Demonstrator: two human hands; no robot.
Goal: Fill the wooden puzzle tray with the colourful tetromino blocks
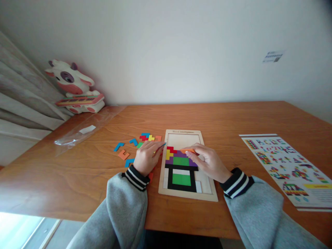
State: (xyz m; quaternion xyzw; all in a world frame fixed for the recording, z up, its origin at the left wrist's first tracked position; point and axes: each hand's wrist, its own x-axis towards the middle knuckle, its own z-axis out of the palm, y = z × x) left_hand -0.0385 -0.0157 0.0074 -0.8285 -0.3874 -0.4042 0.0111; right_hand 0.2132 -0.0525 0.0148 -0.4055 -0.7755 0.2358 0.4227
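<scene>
A wooden puzzle board point(188, 197) lies in front of me, with red, yellow, purple, green, black and white pieces set in its lower and middle part. My right hand point(207, 160) is over the board's right side, pinching an orange puzzle piece point(187, 150) beside the red and purple pieces. At the board's left edge is my left hand point(147, 155), its fingers closed on a thin blue puzzle piece point(162, 145) seen nearly edge-on. Loose coloured pieces, among them an orange U-shaped piece point(123, 154), lie around and partly beneath the left hand.
A printed pattern sheet point(290, 166) lies on the table to the right. At the back left stands a toy cow with a keyboard point(80, 90), and a clear plastic bag point(86, 133) lies before it. A curtain point(23, 93) hangs at the far left.
</scene>
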